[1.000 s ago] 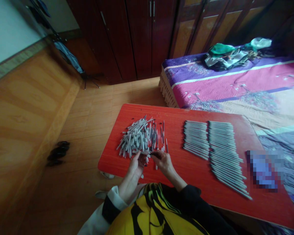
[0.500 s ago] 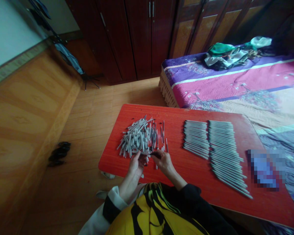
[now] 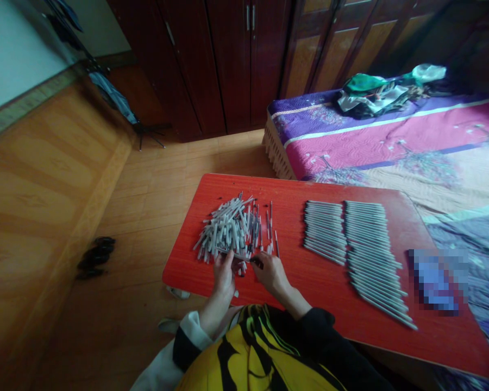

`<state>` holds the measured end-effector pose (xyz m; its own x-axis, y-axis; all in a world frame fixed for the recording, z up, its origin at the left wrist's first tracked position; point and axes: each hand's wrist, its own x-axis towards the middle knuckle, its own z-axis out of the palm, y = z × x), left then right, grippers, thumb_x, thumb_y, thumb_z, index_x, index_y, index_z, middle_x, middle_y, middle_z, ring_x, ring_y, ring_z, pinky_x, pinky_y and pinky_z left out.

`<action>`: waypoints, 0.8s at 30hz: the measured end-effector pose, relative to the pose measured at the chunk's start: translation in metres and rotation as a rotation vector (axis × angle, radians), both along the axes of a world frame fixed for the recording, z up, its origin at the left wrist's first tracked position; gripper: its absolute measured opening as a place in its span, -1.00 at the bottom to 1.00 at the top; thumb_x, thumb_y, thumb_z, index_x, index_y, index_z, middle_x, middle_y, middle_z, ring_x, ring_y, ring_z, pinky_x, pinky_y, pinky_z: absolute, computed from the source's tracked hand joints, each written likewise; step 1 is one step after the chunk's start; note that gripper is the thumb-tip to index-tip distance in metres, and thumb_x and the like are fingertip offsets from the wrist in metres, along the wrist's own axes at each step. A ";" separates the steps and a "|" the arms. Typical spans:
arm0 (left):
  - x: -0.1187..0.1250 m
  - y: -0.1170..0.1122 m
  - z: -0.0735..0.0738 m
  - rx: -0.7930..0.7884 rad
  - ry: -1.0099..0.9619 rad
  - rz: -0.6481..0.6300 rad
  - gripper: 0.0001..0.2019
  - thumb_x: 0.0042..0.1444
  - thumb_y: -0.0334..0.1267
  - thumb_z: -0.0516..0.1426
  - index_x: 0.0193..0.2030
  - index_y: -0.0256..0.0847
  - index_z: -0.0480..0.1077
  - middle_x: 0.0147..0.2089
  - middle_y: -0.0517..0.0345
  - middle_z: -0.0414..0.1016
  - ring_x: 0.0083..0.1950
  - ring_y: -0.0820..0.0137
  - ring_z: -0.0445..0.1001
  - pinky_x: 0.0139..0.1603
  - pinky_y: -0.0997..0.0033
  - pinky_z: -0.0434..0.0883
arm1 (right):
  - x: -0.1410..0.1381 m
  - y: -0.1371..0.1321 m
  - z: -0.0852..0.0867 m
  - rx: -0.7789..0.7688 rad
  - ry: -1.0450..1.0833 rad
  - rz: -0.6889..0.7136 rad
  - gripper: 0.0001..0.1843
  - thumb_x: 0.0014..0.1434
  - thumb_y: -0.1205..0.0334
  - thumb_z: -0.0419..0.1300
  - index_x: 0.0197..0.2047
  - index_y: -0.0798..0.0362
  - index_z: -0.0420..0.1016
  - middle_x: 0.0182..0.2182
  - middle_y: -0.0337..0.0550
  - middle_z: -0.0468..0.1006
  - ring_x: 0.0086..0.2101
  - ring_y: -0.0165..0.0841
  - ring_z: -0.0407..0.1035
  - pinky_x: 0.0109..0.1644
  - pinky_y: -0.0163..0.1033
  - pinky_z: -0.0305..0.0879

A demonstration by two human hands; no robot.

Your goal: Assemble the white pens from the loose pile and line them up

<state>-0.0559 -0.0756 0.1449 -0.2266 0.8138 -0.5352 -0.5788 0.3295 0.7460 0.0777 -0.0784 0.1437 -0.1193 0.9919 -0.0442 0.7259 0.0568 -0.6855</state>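
Observation:
Over the near edge of the red table, my left hand (image 3: 224,276) is closed on the pale barrel of a pen (image 3: 239,256). My right hand (image 3: 272,271) pinches the pen's dark end, so the two hands hold it sideways between them. Just beyond them lies a heap of pale pen barrels (image 3: 224,228). Thin dark rods like ink refills (image 3: 253,224) lie beside the heap on its right. Further right, pens rest side by side in a shorter row (image 3: 325,231) and a longer row (image 3: 372,258). Fine detail at the fingertips is too small to make out.
The red table (image 3: 291,217) stands close against a bed (image 3: 350,138) with a patterned cover. A blurred-out blue item (image 3: 436,282) lies at the table's right. Dark shoes (image 3: 95,258) are on the floor at left; wardrobes (image 3: 236,65) line the back.
My right hand has turned slightly and its fingers have curled at the pen's dark end. My left hand still grips the barrel. The camera view has shifted a little.

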 end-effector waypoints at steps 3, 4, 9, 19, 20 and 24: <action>0.001 0.000 0.000 -0.008 0.010 0.009 -0.67 -0.22 -0.19 0.31 -0.34 -0.25 0.30 -0.51 0.23 0.48 -0.58 0.50 0.42 -0.59 0.57 0.29 | 0.000 -0.001 0.001 0.015 -0.063 0.013 -0.88 0.06 0.32 0.10 -0.43 0.08 0.46 -0.46 -0.16 0.50 -0.46 -0.41 0.37 -0.43 -0.41 0.12; 0.002 0.000 0.000 -0.011 0.013 0.006 -0.66 -0.23 -0.18 0.31 -0.34 -0.25 0.30 -0.52 0.23 0.47 -0.58 0.49 0.43 -0.59 0.57 0.29 | 0.000 -0.001 0.001 0.014 -0.071 0.016 -0.88 0.06 0.31 0.11 -0.43 0.08 0.46 -0.46 -0.16 0.50 -0.46 -0.41 0.37 -0.43 -0.41 0.11; 0.003 0.000 -0.001 -0.007 0.040 0.002 -0.62 -0.23 -0.13 0.31 -0.33 -0.25 0.30 -0.52 0.21 0.47 -0.59 0.49 0.42 -0.59 0.58 0.29 | 0.000 -0.001 0.002 0.009 -0.077 0.021 -0.89 0.06 0.32 0.10 -0.43 0.08 0.45 -0.45 -0.17 0.50 -0.46 -0.42 0.37 -0.43 -0.42 0.12; 0.002 0.001 -0.001 0.002 0.061 -0.007 -0.62 -0.25 -0.12 0.31 -0.33 -0.25 0.31 -0.50 0.21 0.47 -0.55 0.47 0.44 -0.54 0.54 0.33 | -0.001 -0.001 0.000 0.008 0.016 -0.027 -0.87 0.03 0.32 0.11 -0.44 0.09 0.49 -0.49 -0.16 0.52 -0.48 -0.41 0.38 -0.42 -0.41 0.19; 0.002 0.001 -0.001 0.006 0.065 -0.015 -0.62 -0.24 -0.13 0.31 -0.32 -0.24 0.30 -0.50 0.21 0.47 -0.55 0.47 0.44 -0.54 0.54 0.34 | -0.001 0.000 0.000 -0.011 0.048 -0.043 -0.87 0.03 0.32 0.11 -0.44 0.09 0.50 -0.51 -0.17 0.52 -0.49 -0.40 0.38 -0.43 -0.41 0.19; 0.002 0.001 -0.001 0.008 0.071 -0.045 -0.63 -0.21 -0.14 0.30 -0.30 -0.23 0.30 -0.48 0.21 0.48 -0.55 0.47 0.45 -0.56 0.56 0.32 | 0.001 -0.001 -0.001 -0.083 0.150 -0.080 -0.85 0.02 0.30 0.12 -0.44 0.10 0.53 -0.55 -0.17 0.53 -0.53 -0.40 0.38 -0.46 -0.40 0.20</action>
